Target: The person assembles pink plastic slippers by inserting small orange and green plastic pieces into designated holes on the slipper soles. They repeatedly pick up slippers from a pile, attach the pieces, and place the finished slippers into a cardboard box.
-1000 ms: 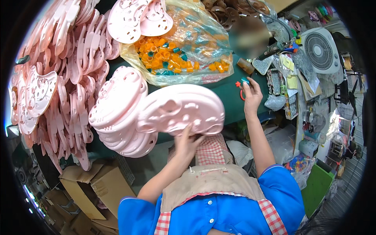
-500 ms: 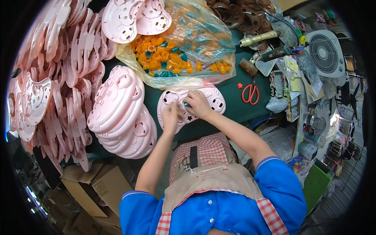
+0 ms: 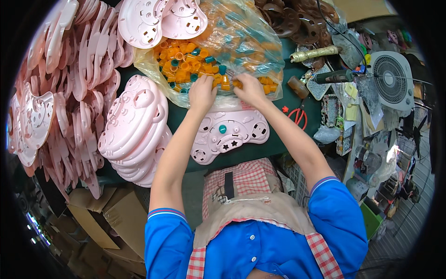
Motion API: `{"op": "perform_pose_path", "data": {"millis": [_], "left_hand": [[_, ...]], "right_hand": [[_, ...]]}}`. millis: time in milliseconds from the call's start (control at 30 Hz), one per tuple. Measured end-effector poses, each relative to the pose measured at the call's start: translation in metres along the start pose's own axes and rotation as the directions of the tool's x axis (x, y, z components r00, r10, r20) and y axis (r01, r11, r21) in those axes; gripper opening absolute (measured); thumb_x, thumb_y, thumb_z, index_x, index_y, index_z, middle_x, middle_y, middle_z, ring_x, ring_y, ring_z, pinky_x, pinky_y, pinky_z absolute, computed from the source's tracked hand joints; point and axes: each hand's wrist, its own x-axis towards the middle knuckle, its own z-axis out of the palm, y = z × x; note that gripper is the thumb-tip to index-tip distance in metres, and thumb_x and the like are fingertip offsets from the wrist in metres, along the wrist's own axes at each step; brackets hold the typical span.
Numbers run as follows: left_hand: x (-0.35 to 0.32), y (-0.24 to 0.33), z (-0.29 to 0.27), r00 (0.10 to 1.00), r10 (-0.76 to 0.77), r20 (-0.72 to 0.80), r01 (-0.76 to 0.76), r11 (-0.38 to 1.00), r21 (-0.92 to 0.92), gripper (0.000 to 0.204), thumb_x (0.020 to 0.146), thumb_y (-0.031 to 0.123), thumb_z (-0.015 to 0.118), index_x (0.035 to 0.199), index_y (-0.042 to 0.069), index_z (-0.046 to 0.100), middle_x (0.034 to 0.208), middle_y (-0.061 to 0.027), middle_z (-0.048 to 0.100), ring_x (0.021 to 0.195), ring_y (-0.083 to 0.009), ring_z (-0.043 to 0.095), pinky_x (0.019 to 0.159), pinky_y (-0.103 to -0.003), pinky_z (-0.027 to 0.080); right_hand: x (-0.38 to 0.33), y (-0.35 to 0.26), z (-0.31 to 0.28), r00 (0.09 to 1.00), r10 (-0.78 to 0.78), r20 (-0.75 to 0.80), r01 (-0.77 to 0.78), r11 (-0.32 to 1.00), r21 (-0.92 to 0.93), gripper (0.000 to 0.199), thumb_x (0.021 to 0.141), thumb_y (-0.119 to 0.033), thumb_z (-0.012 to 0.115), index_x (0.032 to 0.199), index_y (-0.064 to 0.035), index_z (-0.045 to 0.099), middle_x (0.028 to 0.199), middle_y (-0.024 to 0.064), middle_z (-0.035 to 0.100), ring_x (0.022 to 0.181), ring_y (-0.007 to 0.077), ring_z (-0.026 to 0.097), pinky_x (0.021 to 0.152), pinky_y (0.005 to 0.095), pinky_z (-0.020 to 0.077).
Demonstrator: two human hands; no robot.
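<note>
- Far left of the grip: curved pale-pink plastic shells [image 3: 83, 83], packed closely in rows.
- Left of the left forearm: a leaning stack of glossy pale-pink moulded plastic panels [image 3: 134, 123].
- Left hand [image 3: 203, 94]: fingers bent down among small orange plastic cup-shaped caps [image 3: 169, 63]; cannot tell whether they are closed on one.
- Below and between the hands: a wide, curved pale-pink plastic panel with cut-outs [image 3: 239, 126], bearing a round teal plastic cap [image 3: 222, 129].
- Around the hands: a translucent yellowish plastic bag [image 3: 141, 63]. Advisable: keep its film clear of the fingertips, take caps singly, and hold the forearms above the panel.
- Right hand [image 3: 251, 89]: fingers curled beside the caps; its closure cannot be told.
- Right of the right forearm: red-handled scissors [image 3: 304, 120], partly covered by that forearm.
- Hard to make out: both sets of fingertips; right fingers blurred. The left forearm covers the panel's left edge.
</note>
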Motion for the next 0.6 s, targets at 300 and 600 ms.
{"op": "perform_pose_path", "data": {"millis": [300, 600], "left_hand": [[-0.199, 0.036, 0.011, 0.973, -0.137, -0.187, 0.074, 0.948, -0.309, 0.043, 0.085, 0.009, 0.080, 0.127, 0.007, 0.070, 0.110, -0.0118, 0.070, 0.102, -0.0343, 0.061, 0.094, -0.045, 0.046], [-0.202, 0.035, 0.026, 0.962, -0.043, -0.271, -0.042, 0.953, -0.301, 0.026, 0.079, 0.014, 0.086, 0.103, 0.010, 0.075, 0.105, -0.0047, 0.071, 0.108, -0.0309, 0.061, 0.095, -0.042, 0.046]], "right_hand": [[-0.153, -0.017, 0.037, 0.978, -0.202, -0.048, 0.208, 0.958, 0.200, 0.028, 0.087, -0.013, 0.081, 0.111, -0.0013, 0.074, 0.110, 0.0134, 0.070, 0.092, 0.0312, 0.071, 0.081, 0.0385, 0.0588], [-0.163, -0.016, 0.057, 0.973, -0.027, -0.230, 0.041, 0.998, 0.053, 0.032, 0.086, -0.032, 0.085, 0.101, -0.0056, 0.075, 0.089, 0.0092, 0.061, 0.073, 0.0288, 0.068, 0.064, 0.0390, 0.0566]]}}
